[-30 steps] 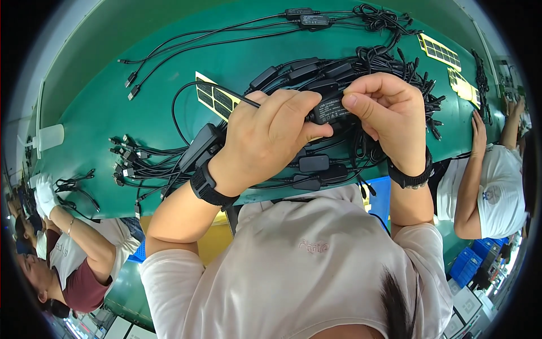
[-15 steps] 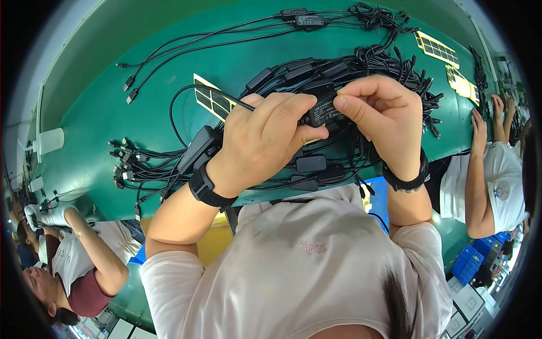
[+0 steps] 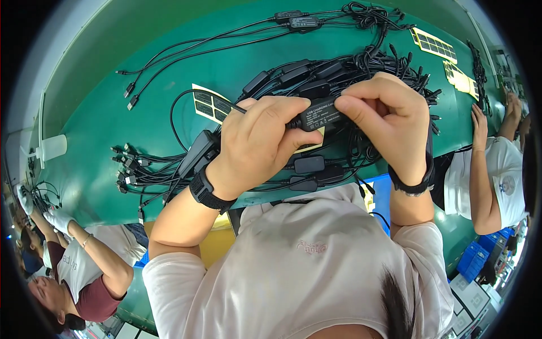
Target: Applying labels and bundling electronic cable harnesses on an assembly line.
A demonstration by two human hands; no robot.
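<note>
Over the pile of cables, my left hand (image 3: 254,135) grips a black USB cable by its flat rectangular box (image 3: 320,114), thumb below and fingers above. A black label with fine white print lies on the box's upper face. At the box's right end, the thumb and forefinger of my right hand (image 3: 389,121) are pinched together on it; whether they hold the label's edge or the box itself is hidden. From my left hand the cable loops out leftward. Beside that loop lies a yellowish sheet with black labels (image 3: 210,105). Part of another pale sheet (image 3: 311,142) shows beneath my hands.
Many black USB cables with boxes (image 3: 309,164) heap across the green table (image 3: 101,96), plugs (image 3: 132,164) to the left. More cables (image 3: 305,24) stretch along the far side. Label sheets (image 3: 435,45) lie far right. People work at both sides; a white bottle (image 3: 53,147) stands left.
The box has turned so its printed label faces up more plainly, and my right fingertips have shifted slightly down over its right end. The co-worker at left has moved their gloved hands.
</note>
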